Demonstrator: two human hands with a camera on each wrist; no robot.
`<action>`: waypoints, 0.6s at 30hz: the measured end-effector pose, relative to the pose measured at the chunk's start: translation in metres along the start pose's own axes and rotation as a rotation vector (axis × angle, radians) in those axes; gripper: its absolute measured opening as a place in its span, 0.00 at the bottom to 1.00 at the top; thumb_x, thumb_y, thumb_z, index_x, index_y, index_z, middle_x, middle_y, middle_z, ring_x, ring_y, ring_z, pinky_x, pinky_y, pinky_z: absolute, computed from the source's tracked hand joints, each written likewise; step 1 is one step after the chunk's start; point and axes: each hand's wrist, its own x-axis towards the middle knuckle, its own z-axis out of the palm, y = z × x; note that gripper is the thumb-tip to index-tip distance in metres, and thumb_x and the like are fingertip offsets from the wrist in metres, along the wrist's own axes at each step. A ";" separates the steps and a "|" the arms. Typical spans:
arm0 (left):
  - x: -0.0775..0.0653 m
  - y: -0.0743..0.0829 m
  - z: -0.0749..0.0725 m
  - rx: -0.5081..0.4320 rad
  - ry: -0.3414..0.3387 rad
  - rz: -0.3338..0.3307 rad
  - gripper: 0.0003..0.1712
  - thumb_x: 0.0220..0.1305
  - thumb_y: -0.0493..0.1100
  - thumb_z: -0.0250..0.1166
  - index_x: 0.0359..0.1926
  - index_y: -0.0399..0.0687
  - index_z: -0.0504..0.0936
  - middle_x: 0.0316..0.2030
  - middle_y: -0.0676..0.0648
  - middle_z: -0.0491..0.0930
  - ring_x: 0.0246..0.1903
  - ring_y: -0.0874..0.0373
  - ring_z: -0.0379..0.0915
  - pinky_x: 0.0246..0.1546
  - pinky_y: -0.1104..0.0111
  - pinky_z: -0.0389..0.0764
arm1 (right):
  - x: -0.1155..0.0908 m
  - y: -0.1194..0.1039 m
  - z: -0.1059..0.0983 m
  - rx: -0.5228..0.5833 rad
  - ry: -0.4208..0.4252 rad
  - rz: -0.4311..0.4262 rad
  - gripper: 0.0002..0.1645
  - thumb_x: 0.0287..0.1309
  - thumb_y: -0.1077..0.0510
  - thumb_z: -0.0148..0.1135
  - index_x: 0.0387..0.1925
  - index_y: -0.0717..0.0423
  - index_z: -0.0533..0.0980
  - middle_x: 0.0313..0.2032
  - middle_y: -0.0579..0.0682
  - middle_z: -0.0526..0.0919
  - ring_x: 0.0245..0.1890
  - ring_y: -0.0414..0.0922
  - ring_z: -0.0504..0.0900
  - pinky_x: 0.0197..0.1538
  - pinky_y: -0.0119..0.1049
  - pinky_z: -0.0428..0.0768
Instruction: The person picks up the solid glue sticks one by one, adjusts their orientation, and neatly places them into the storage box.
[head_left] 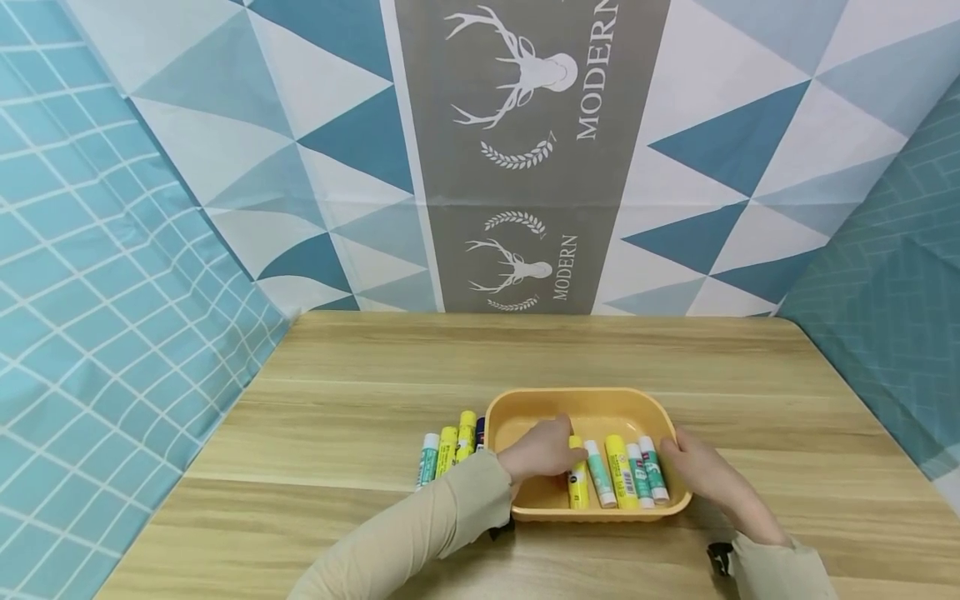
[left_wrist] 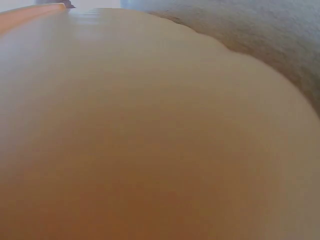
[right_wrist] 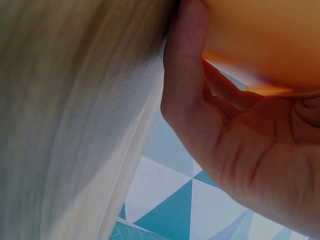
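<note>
Left hand (head_left: pixel 542 452) is down in the orange tub (head_left: pixel 600 407), fingers seemingly pinching a yellow glue stick (head_left: pixel 577 490) by its upper part. Four other glue sticks (head_left: pixel 622 471) sit to its right, propped on the tub's near side I guess. Right hand (head_left: pixel 705 468) grips the tub's right rim, probably so it won't skid on the bench (head_left: pixel 360 367). More sticks (head_left: pixel 446 450) lie just left of the tub.

"MODERN" printed sideways, twice, on the grey wall panel (head_left: pixel 517 187), sticks' (head_left: pixel 621 471) labels way too tiny to read
</note>
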 end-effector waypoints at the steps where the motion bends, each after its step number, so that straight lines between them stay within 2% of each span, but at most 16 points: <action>1: 0.000 0.000 0.000 -0.013 -0.004 0.003 0.26 0.62 0.45 0.58 0.57 0.36 0.65 0.23 0.48 0.73 0.19 0.57 0.71 0.21 0.70 0.73 | 0.000 0.000 0.000 0.002 0.001 -0.002 0.25 0.67 0.53 0.33 0.50 0.72 0.61 0.34 0.56 0.75 0.30 0.43 0.75 0.29 0.36 0.74; 7: 0.001 -0.001 0.000 -0.098 -0.027 0.022 0.21 0.60 0.38 0.58 0.52 0.33 0.67 0.18 0.43 0.78 0.17 0.53 0.76 0.23 0.69 0.76 | 0.000 0.001 0.001 0.021 -0.002 -0.011 0.25 0.67 0.54 0.33 0.51 0.73 0.61 0.33 0.56 0.76 0.29 0.42 0.76 0.28 0.36 0.75; 10: 0.001 -0.001 0.001 -0.135 -0.041 0.019 0.20 0.59 0.37 0.58 0.51 0.33 0.68 0.19 0.44 0.78 0.18 0.53 0.77 0.27 0.70 0.77 | 0.000 0.001 0.001 0.025 -0.004 -0.016 0.25 0.67 0.54 0.32 0.51 0.73 0.60 0.33 0.56 0.76 0.28 0.42 0.76 0.27 0.36 0.75; 15: 0.001 0.001 0.003 -0.124 -0.057 0.014 0.27 0.58 0.38 0.59 0.57 0.34 0.65 0.20 0.47 0.79 0.19 0.54 0.78 0.39 0.71 0.75 | -0.001 0.000 0.001 0.034 0.001 -0.028 0.23 0.67 0.55 0.33 0.49 0.73 0.61 0.32 0.56 0.75 0.28 0.42 0.75 0.27 0.35 0.75; 18: 0.000 0.001 0.003 -0.093 -0.058 0.024 0.29 0.59 0.39 0.59 0.60 0.35 0.63 0.19 0.47 0.79 0.18 0.55 0.78 0.42 0.71 0.74 | -0.002 0.000 0.001 0.039 -0.001 -0.034 0.24 0.67 0.54 0.33 0.49 0.73 0.61 0.32 0.56 0.75 0.29 0.43 0.75 0.27 0.35 0.75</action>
